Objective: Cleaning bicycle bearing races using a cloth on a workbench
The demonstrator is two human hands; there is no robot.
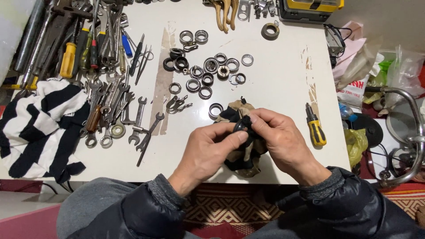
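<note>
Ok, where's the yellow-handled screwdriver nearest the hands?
In the head view, the yellow-handled screwdriver lies on the white table, just beyond the right hand.

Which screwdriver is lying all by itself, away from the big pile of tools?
The yellow-and-black screwdriver, just right of the right hand. It lies alone on the white table, while the other screwdrivers are mixed in with the wrenches far left.

Bright, even overhead light, soft shadows, sharp focus, slight wide-angle edge distortion.
</note>
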